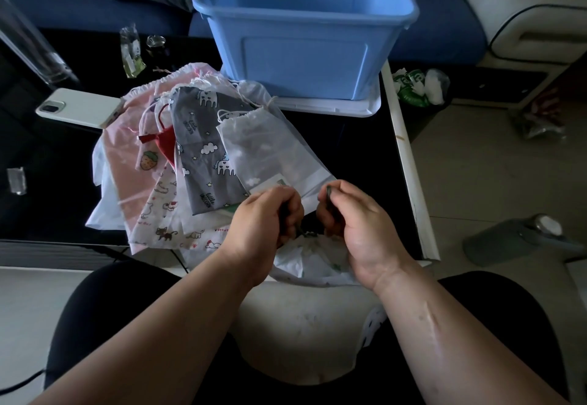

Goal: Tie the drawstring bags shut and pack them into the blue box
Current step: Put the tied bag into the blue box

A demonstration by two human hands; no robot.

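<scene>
A white drawstring bag (pixel 313 261) lies at the table's near edge, its gathered mouth between my hands. My left hand (pixel 263 217) and my right hand (pixel 347 214) each grip a dark drawstring end of this bag, fingers curled. Behind them a pile of flat bags covers the table: a grey unicorn-print bag (pixel 203 147), a translucent white bag (pixel 260 147), a pink strawberry bag (pixel 133 157), a cat-print bag (pixel 165 217) and a small red bag (pixel 165 144). The blue box (pixel 305 52) stands open at the back on a white lid (pixel 330 106).
A white phone (pixel 79 107) lies left of the pile, near a clear bottle (pixel 28 42). Small packets (pixel 131 52) sit behind the bags. The dark table (pixel 349 150) ends in a white right edge (pixel 409 166); a bin with rubbish (pixel 419 87) stands beyond it.
</scene>
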